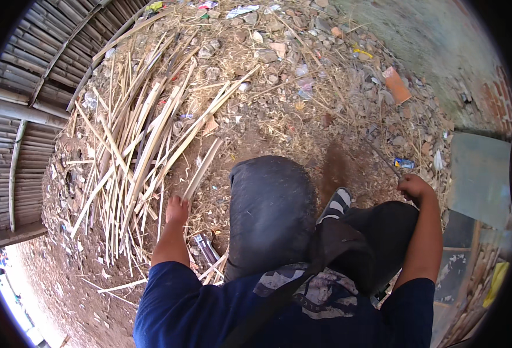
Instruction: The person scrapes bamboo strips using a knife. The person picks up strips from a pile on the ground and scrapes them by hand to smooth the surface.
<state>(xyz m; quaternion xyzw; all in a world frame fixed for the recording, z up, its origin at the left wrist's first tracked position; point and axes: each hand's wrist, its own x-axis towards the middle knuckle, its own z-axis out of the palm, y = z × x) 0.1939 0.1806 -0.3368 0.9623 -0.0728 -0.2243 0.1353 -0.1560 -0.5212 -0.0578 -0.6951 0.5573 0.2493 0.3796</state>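
Wearing a navy shirt (pixel 174 304) under a dark strap (pixel 276 294), and bending both legs forward in dark trousers (pixel 270 209). Showing one striped sandal (pixel 335 206) between the knees. Having a shiny dark packet (pixel 206 246) on the dirt just left of the left leg.

Gripping the near end of a pale strip (pixel 202 169) in the left hand (pixel 177 209), closing the fingers on it. Slanting that strip forward and to the right, low over the dirt, between the left knee and a loose heap (pixel 154 136) of long strips. Curling the fingers of the right hand (pixel 415 187) beyond the right knee, right by the end of a thin dark stick (pixel 386 161); not being able to tell whether gripping it. Having a blue wrapper (pixel 405 163) just past the right hand, and a grey panel (pixel 479 174) to its right.

Facing, farther out, scattered shavings (pixel 285 124), stones (pixel 267 56) and an orange slab (pixel 396 85). Facing a cane wall (pixel 35 64) at far left and a weathered wall (pixel 430 46) at far right.
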